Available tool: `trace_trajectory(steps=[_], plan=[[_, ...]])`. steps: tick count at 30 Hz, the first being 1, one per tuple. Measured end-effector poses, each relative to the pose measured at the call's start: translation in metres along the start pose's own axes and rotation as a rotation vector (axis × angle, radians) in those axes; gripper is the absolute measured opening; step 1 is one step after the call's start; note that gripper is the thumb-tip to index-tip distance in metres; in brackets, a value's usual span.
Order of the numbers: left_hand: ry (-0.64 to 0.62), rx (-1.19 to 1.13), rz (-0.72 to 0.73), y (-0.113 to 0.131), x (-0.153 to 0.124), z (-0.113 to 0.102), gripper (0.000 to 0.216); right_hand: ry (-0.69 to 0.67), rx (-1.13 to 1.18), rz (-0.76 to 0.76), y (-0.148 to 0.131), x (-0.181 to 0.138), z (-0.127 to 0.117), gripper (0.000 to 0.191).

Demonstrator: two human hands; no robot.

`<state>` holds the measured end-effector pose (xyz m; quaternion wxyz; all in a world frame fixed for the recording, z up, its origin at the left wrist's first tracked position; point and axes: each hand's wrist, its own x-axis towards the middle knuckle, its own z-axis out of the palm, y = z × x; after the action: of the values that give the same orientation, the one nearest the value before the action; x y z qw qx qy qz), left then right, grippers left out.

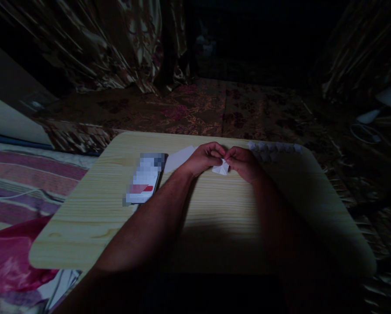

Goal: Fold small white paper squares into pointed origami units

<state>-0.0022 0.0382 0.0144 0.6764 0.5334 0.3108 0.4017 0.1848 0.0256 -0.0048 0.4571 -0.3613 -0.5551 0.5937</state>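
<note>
A small folded white paper (220, 168) is held over the surface (84, 209), toward its far edge; whether the wood is touched by it cannot be told. Its upper part is pinched between the fingers of the left hand (200, 160) and those of the right hand (246, 165), whose tips are brought close together. The outer fingers are largely hidden, and faint creases are shown on the paper. Beside the left hand a white sheet (178, 159) is laid, its right end covered by that hand. Next to the sheet, what is probably a phone (144, 176) is masked by coarse squares, so nothing on it can be read. Near the far right corner, small pale pieces (277, 147) are set out in two rows, the nearer row half lost in shadow. The near edge of the surface is swallowed by darkness between the forearms. At the left, a striped bed cover (25, 172) and a pink cloth (15, 248) are cut off by the frame. Behind the surface a patterned cloth (195, 104) is dimly seen, and a gold curtain (126, 39) is cropped at the top
</note>
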Motion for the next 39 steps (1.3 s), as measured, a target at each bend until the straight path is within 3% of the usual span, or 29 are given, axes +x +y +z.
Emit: trace_trajectory(steps=[39], plan=[[0.021, 0.108, 0.002, -0.0002, 0.0012, 0.0008, 0.041, 0.02, -0.122, -0.067, 0.0044, 0.0023, -0.0024, 0.021]])
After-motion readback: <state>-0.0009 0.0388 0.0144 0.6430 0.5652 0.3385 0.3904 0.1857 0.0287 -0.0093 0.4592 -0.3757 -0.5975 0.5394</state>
